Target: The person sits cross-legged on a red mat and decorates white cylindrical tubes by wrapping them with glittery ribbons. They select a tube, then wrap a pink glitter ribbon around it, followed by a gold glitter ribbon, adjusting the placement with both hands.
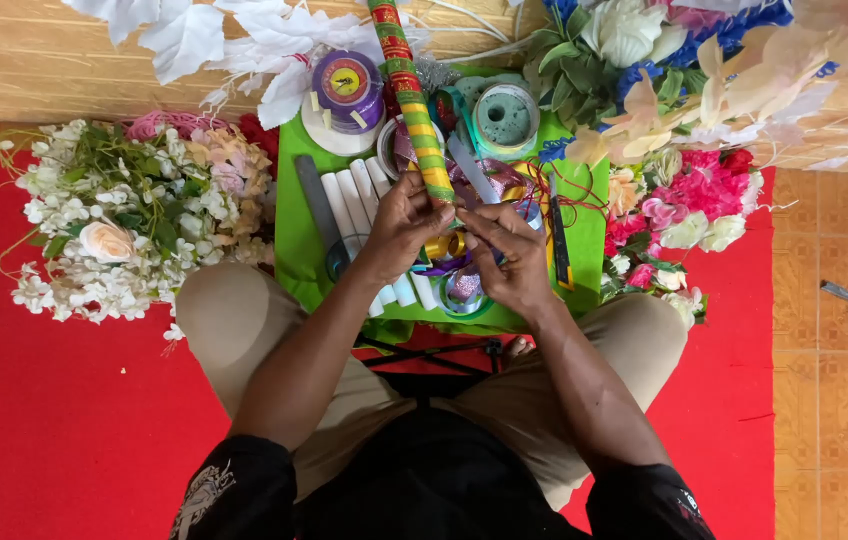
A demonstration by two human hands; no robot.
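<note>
Left hand (399,225) is closed around the lower end of the ribbon-wrapped stick (410,95), long axis running up-frame away from the body; right hand (506,255) pinches ribbon just beside it.

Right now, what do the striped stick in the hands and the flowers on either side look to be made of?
Striped stick: a rigid rod wound in glossy green, red and yellow ribbon or tape; the core is hidden. The left hand grips it, the right hand is beside it. White flowers and pink flowers: probably fabric, with stiff, matte, uniform petals.
</note>
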